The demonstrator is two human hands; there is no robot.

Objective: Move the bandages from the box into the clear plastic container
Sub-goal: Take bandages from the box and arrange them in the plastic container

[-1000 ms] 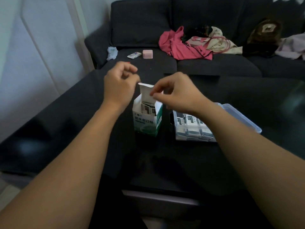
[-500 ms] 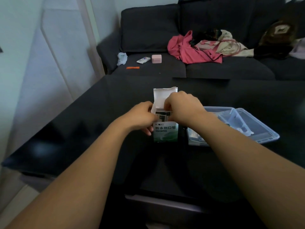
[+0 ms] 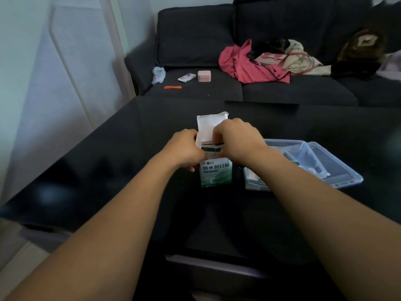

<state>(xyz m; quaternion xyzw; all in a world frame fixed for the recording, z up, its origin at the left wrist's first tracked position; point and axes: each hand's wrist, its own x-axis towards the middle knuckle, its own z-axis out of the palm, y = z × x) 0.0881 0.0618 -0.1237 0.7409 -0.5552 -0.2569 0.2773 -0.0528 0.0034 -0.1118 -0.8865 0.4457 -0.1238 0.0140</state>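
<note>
Your single head-worn camera looked forward and down, close over the table (image 3: 108,161), toward the sofa (image 3: 195,40) beyond.

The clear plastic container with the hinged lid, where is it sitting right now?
In the head view, the clear plastic container sits open on the dark table, right of the upright green and white bandage box, partly hidden behind the person's right forearm.

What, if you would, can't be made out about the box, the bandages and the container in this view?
- Head view: the right hand covers the bandage box opening, so how many bandages remain is hidden.
- The right forearm crosses the clear plastic container, hiding most of its contents.
- The left hand fingertips are hidden behind the box.
- The small print on the box is too small to read.
</note>
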